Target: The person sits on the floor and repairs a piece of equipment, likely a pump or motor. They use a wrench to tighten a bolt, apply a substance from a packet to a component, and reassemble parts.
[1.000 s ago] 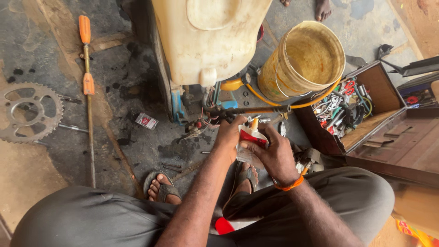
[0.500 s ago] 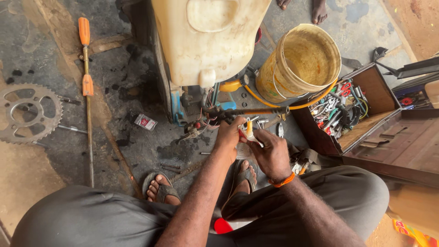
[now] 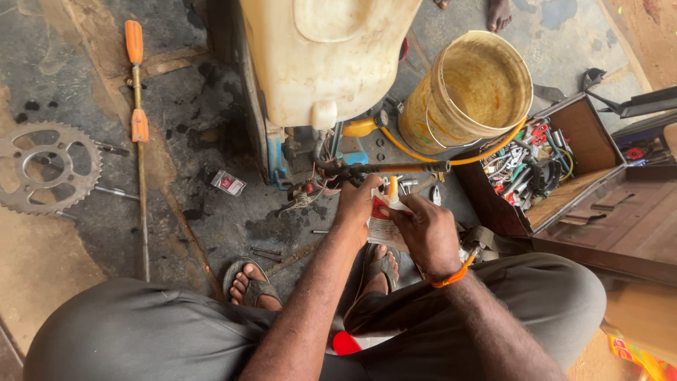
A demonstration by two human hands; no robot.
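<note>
Your left hand and right hand hold together a small white-and-red packet, just below the cream tank.

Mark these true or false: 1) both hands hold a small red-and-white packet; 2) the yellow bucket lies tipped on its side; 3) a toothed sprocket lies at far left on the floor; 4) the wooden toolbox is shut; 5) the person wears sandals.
1) True: left hand and right hand both grip the small red-and-white packet.
2) False: the yellow bucket stands upright, mouth open upward.
3) True: the sprocket lies on the floor.
4) False: the wooden toolbox is open, tools showing inside.
5) True: sandals on both feet.
</note>
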